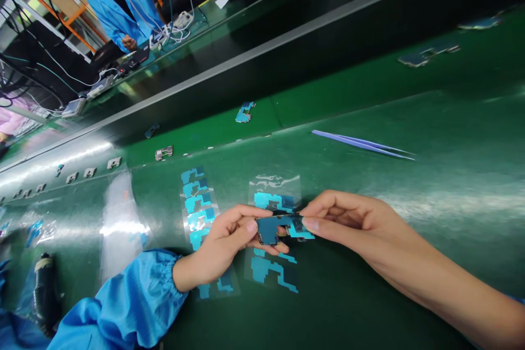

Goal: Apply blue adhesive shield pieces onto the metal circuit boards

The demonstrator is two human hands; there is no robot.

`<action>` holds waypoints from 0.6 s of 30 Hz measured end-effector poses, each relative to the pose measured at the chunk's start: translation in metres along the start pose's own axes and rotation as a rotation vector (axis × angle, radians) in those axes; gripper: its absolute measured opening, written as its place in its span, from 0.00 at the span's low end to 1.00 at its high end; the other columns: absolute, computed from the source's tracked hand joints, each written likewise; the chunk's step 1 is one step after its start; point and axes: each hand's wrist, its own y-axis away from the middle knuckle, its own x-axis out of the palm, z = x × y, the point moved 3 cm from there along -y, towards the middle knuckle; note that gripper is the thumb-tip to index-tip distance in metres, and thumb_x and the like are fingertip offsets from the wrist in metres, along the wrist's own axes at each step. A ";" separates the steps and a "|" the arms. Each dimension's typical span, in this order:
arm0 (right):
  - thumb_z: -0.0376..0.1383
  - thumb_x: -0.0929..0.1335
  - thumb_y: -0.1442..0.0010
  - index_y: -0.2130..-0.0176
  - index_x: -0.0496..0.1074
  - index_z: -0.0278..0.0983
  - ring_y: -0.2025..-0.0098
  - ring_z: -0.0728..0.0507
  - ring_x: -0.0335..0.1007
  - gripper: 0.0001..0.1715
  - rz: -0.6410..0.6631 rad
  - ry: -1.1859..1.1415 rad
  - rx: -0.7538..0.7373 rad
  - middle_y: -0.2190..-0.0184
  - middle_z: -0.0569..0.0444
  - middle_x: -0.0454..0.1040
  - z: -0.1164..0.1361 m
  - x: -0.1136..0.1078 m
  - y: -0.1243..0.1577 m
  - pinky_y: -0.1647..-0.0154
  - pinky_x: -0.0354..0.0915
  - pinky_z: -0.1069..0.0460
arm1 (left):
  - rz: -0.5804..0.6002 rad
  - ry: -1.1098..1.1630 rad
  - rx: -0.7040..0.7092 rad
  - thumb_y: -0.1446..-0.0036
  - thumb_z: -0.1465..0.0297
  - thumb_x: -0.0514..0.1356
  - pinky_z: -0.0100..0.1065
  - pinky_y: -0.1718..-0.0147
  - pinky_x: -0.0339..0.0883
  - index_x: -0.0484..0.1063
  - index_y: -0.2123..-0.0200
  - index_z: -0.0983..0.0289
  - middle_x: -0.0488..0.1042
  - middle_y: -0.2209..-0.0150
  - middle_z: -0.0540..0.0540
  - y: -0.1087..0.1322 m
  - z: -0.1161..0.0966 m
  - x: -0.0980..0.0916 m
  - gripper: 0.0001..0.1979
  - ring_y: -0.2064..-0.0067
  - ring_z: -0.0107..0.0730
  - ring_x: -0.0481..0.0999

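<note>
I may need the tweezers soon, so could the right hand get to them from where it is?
Probably yes: the tweezers lie alone on the green mat, nothing between, but the right hand is pinching the small board.

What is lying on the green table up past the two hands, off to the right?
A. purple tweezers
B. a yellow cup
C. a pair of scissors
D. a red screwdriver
A. The purple tweezers lie flat on the green table, beyond the right hand and the left hand, which together pinch a small blue board; neither hand touches the tweezers.
</note>
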 end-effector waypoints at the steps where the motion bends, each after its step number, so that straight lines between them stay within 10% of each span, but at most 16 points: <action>1: 0.52 0.77 0.49 0.73 0.78 0.42 0.72 0.46 0.70 0.18 0.001 0.001 0.002 0.75 0.54 0.77 0.000 0.000 0.000 0.73 0.65 0.52 | -0.001 0.001 0.001 0.30 0.65 0.58 0.36 0.54 0.80 0.74 0.46 0.61 0.82 0.55 0.57 0.000 0.000 0.000 0.13 0.55 0.39 0.85; 18: 0.49 0.75 0.45 0.71 0.78 0.41 0.71 0.47 0.71 0.15 0.028 0.010 -0.027 0.73 0.54 0.77 -0.002 0.000 0.000 0.71 0.65 0.53 | -0.015 -0.004 0.004 0.30 0.66 0.58 0.34 0.55 0.79 0.75 0.48 0.60 0.83 0.55 0.54 0.000 -0.003 0.003 0.11 0.56 0.36 0.85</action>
